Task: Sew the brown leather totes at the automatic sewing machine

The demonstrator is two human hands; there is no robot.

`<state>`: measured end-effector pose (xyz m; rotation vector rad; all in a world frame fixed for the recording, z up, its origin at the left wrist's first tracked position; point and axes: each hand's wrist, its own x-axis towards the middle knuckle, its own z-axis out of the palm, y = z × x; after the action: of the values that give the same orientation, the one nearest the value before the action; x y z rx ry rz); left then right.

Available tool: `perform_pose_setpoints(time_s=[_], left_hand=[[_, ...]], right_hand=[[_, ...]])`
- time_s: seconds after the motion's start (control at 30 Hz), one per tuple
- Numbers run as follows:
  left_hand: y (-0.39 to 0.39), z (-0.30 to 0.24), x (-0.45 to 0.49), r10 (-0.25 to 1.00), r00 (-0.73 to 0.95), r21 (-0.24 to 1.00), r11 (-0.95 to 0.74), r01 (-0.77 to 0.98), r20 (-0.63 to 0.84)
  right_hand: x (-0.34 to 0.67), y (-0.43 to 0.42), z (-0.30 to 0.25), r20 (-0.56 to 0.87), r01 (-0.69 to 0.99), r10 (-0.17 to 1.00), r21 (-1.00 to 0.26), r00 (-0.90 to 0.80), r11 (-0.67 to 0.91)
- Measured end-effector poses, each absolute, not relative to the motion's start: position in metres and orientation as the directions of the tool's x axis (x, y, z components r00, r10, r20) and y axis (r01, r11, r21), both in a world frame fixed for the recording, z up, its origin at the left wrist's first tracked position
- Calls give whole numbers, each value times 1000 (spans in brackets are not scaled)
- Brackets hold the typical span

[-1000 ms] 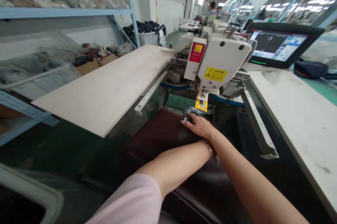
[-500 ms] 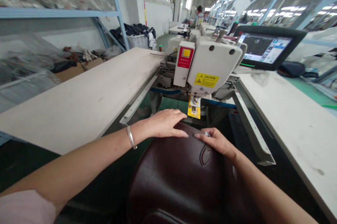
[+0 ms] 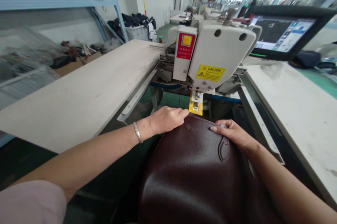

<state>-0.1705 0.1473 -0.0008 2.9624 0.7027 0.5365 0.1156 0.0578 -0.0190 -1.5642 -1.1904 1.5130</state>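
A dark maroon leather bag [image 3: 195,171] lies in front of me, its top edge just under the head of a white sewing machine [image 3: 218,55]. My left hand [image 3: 167,119], with a silver bangle on the wrist, curls over the bag's upper left edge. On the upper right edge my right hand [image 3: 233,133] grips the bag, fingers bent, next to a stitched leather tab [image 3: 223,148]. A yellow tag [image 3: 195,106] hangs below the machine's needle area, just above both hands.
White tabletops flank the machine on the left [image 3: 86,90] and right [image 3: 297,112]. A touchscreen [image 3: 284,34] stands at the right rear. Blue shelving [image 3: 52,3] with plastic-wrapped goods lines the left wall. A person [image 3: 202,1] works far back.
The bag has come up and forward toward the machine. My left hand, crossed under my right arm a second ago, is out on the bag's left edge, and both hands have closed on the top edge.
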Motion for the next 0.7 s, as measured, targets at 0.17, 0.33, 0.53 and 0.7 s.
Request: perform_pose_setpoints(time_s=[0.17,0.33,0.53,0.7], left_hand=[[140,-3,-173,375,807,93,-922,376,456],[131,-3,-171,149,902,-32,-984,176,406],[143,-7,-176,149,911,-77,-978,192,384],[141,-3,-181,71,919,-102,-988,119,388]], right_hand=[[113,64,-21,-397,156,913,-912,-98,-380],[110,65,-24,-432,135,893,-899,-124,-416],[108,64,-26,-438,86,885,-899,-158,-430],[108,65,-27,-444,74,883,-896,-149,-438]])
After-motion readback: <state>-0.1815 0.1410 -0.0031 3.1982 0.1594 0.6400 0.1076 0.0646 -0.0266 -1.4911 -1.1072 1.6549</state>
